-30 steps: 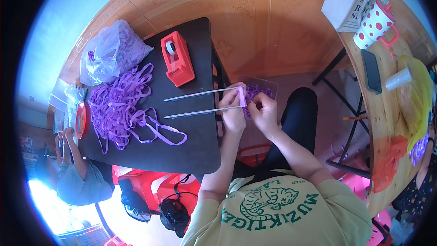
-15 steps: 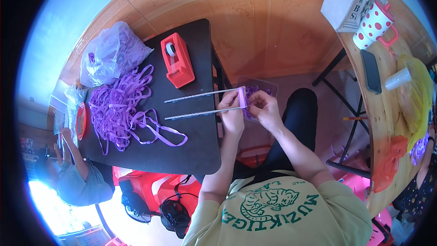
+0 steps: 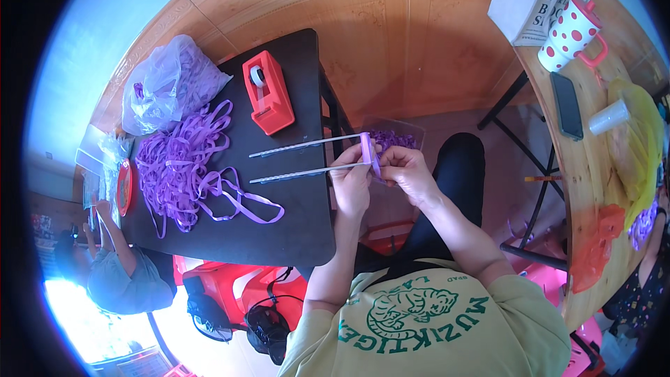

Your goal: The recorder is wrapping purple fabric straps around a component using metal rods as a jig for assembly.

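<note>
Two thin metal rods (image 3: 307, 145) stick out past the right edge of the dark table, side by side. Purple ribbon (image 3: 366, 149) is wound across their tips. My left hand (image 3: 351, 187) is closed at the near rod, its fingertips against the ribbon and partly hidden by rod and band. On the other side, my right hand (image 3: 410, 173) pinches a stretch of the ribbon just right of the wound band. Beneath both hands, a clear box (image 3: 419, 128) holds many small purple ribbon pieces.
On the dark table (image 3: 293, 237) lie a heap of purple ribbon (image 3: 178, 167), a stuffed plastic bag (image 3: 164, 84) and a red tape dispenser (image 3: 269, 94). A wooden table (image 3: 586, 167) at right bears a dotted tumbler (image 3: 569, 35) and a phone (image 3: 567, 106). Another person (image 3: 129, 279) sits at far left.
My right hand has shifted slightly, and a slanting strip of ribbon now shows between it and the rods. My left hand sits a little lower. The whole view has moved slightly.
</note>
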A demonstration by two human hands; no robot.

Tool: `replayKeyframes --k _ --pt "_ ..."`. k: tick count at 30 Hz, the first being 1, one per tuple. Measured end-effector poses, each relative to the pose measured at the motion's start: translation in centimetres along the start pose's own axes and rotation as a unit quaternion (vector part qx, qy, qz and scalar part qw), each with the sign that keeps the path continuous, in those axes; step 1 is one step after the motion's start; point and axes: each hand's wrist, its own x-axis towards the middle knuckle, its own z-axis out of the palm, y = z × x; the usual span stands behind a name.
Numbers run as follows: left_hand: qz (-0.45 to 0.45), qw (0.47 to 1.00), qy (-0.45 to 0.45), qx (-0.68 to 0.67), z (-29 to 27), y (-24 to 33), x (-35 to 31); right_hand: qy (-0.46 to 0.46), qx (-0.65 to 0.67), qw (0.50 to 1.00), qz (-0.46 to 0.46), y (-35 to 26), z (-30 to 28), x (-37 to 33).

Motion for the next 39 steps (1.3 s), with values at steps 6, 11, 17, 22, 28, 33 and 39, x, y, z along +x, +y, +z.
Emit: replayKeyframes --k 6,11,17,22,28,33,39 --pt "0.021 0.999 0.013 0.021 -0.4 -0.2 -0.2 -0.014 0.013 1.0 0.019 -0.5 0.6 -0.3" --pt "0.018 0.998 0.035 0.046 -0.4 -0.2 -0.9 -0.012 0.002 1.0 -0.012 0.1 1.3 -1.5" --pt "-0.01 0.998 0.055 -0.018 0.6 0.6 -2.4 -0.007 0.027 0.999 -0.031 -0.2 1.9 -2.3" --pt "0.012 0.998 0.056 -0.013 1.0 1.1 -3.6 -0.014 0.038 0.999 -0.024 -0.2 2.4 -2.9" --pt "-0.01 0.996 0.083 -0.025 1.3 1.6 -3.8 -0.018 0.057 0.998 -0.037 -0.4 3.0 -3.3" --pt "-0.035 0.994 0.094 -0.049 1.1 1.6 -3.8 -0.019 0.043 0.999 -0.026 -0.7 3.3 -4.1" --pt "-0.047 0.994 0.085 -0.05 1.3 1.9 -4.0 -0.033 0.001 0.999 -0.036 -0.9 3.1 -4.7"
